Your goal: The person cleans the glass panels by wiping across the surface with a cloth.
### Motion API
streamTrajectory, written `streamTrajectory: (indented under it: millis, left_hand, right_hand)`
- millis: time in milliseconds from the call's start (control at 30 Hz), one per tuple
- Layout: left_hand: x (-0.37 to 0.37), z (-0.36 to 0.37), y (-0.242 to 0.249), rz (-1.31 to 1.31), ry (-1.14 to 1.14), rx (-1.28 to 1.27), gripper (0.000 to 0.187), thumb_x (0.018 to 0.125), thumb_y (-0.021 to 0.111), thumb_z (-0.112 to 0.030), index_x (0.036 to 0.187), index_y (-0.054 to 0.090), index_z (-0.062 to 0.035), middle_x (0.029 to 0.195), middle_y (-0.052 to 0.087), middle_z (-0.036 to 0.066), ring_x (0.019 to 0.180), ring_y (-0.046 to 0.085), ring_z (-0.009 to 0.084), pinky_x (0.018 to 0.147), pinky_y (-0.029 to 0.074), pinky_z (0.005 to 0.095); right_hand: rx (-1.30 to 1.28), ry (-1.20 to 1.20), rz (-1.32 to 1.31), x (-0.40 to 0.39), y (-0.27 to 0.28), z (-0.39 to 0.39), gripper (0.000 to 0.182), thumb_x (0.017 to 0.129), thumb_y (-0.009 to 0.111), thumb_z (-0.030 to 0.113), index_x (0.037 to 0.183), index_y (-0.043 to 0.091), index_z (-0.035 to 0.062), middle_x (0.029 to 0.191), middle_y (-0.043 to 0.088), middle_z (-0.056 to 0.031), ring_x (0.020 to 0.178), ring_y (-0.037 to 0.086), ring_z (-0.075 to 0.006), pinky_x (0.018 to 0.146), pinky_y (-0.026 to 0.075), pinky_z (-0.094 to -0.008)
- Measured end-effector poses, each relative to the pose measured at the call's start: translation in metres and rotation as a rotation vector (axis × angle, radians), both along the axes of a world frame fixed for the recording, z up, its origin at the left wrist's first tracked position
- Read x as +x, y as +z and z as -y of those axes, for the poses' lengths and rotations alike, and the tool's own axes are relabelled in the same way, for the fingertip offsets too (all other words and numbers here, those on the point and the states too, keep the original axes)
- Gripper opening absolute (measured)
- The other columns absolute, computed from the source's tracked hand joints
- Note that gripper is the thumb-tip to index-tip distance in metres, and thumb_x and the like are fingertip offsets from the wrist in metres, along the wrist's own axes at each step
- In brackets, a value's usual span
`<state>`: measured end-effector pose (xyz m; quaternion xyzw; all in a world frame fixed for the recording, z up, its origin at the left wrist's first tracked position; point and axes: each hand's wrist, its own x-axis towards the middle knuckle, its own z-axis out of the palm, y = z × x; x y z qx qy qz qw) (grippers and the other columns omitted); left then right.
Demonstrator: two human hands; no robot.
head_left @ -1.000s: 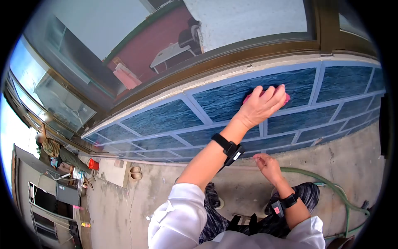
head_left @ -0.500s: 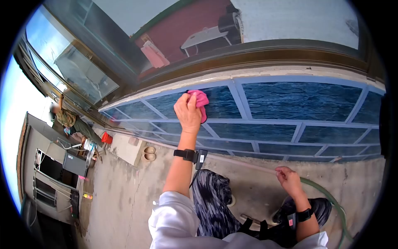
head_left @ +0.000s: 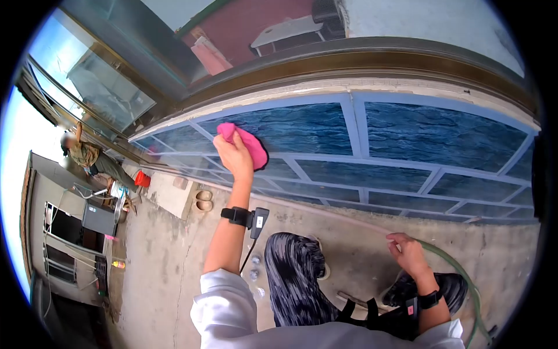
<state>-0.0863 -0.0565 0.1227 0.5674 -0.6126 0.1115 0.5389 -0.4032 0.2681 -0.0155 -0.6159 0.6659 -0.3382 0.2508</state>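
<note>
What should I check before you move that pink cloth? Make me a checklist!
1. Cloth gripped: ok, the left hand holds it.
2. Cloth at the wall: ok, it looks to be against the blue tiles.
3. Right hand free: ok, it looks empty, down near the hose.
4. Ground free of loose things: not ok, slippers lie farther along, near the wall.
5. Other person out of the way: ok, they look well beyond the slippers.
6. Wall clean under the cloth: cannot tell, the cloth covers that spot.
</note>
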Motion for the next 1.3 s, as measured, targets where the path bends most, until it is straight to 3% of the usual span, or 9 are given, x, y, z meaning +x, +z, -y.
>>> streamTrajectory:
  millis: [67,200,333,567,800,867,1100,1267,1300]
  left_hand:
    - [-0.036,-0.03,-0.005,0.216,-0.241,-0.136,0.026,0.087,0.058,-0.019,0.098,0.044,-0.0001,0.097,0.05,0.021,0.092,0.05,0.0416,0.08,0.04,0.0451]
    - [-0.04,-0.02,0.01,0.14,-0.2,-0.161,0.029,0.088,0.058,-0.023,0.097,0.044,0.0003,0.095,0.049,0.022,0.091,0.05,0.0407,0.08,0.04,0.0443]
    - [0.018,0.036,0.044,-0.336,0.006,-0.092,0.035,0.09,0.055,-0.031,0.098,0.045,0.0012,0.097,0.052,0.02,0.093,0.051,0.0392,0.082,0.039,0.0455]
    - [0.025,0.06,0.069,-0.552,0.34,0.07,0.043,0.09,0.054,-0.031,0.109,0.043,0.005,0.11,0.052,0.026,0.104,0.051,0.0422,0.087,0.04,0.0471]
    - [-0.117,-0.034,0.015,-0.261,-0.204,-0.262,0.037,0.091,0.056,-0.026,0.106,0.041,0.0044,0.1,0.046,0.022,0.095,0.048,0.0384,0.086,0.038,0.0431]
    - [-0.118,-0.035,0.02,-0.404,-0.253,-0.19,0.035,0.091,0.056,-0.026,0.106,0.042,0.0033,0.101,0.047,0.022,0.095,0.049,0.0363,0.085,0.038,0.0422]
    - [-0.019,0.032,0.052,-0.895,-0.062,-0.005,0.033,0.092,0.055,-0.023,0.106,0.042,0.0041,0.11,0.054,0.017,0.092,0.057,0.0244,0.08,0.048,0.0346]
    - [-0.029,0.023,0.041,-0.653,-0.143,-0.011,0.029,0.091,0.057,-0.02,0.105,0.043,0.001,0.104,0.054,0.013,0.087,0.057,0.0195,0.074,0.049,0.032]
    - [-0.054,0.009,0.034,-0.52,-0.18,-0.028,0.033,0.09,0.057,-0.023,0.105,0.042,0.003,0.103,0.053,0.02,0.095,0.054,0.031,0.084,0.041,0.0403]
  right_hand:
    - [0.043,0.016,-0.037,0.004,-0.005,0.001,0.023,0.077,0.06,0.007,0.1,0.064,0.006,0.093,0.065,-0.0134,0.077,0.064,-0.0307,0.07,0.051,-0.0369]
    - [0.058,0.063,-0.074,0.004,-0.006,-0.001,0.022,0.077,0.06,0.008,0.099,0.064,0.0069,0.093,0.066,-0.0134,0.076,0.064,-0.0309,0.07,0.051,-0.0374]
    - [0.138,0.039,-0.086,-0.002,-0.019,-0.008,0.022,0.077,0.061,0.01,0.099,0.064,0.008,0.092,0.065,-0.014,0.075,0.064,-0.0316,0.068,0.051,-0.038]
    - [0.04,0.102,-0.108,0.01,-0.008,0.0,0.02,0.077,0.062,0.011,0.096,0.063,0.0073,0.096,0.064,-0.0128,0.08,0.063,-0.0328,0.069,0.051,-0.0395]
    - [0.051,0.142,-0.103,0.006,0.003,-0.01,0.021,0.077,0.062,0.01,0.098,0.062,0.0064,0.097,0.064,-0.0126,0.084,0.062,-0.0327,0.072,0.051,-0.0392]
    - [0.073,0.118,-0.122,0.001,0.004,-0.014,0.021,0.077,0.063,0.011,0.098,0.063,0.0064,0.097,0.064,-0.0124,0.086,0.062,-0.0318,0.073,0.051,-0.0385]
    - [-0.014,0.103,-0.142,-0.002,-0.001,-0.017,0.022,0.078,0.063,0.012,0.099,0.062,0.0062,0.099,0.064,-0.0119,0.086,0.063,-0.0313,0.074,0.051,-0.0386]
    - [-0.036,0.132,-0.163,0.002,-0.007,-0.015,0.023,0.078,0.063,0.014,0.099,0.062,0.0065,0.1,0.064,-0.0119,0.086,0.062,-0.0322,0.074,0.051,-0.0393]
    - [-0.035,0.125,-0.163,0.003,-0.007,-0.016,0.023,0.078,0.063,0.014,0.099,0.062,0.0065,0.1,0.064,-0.0119,0.086,0.062,-0.0322,0.074,0.051,-0.0393]
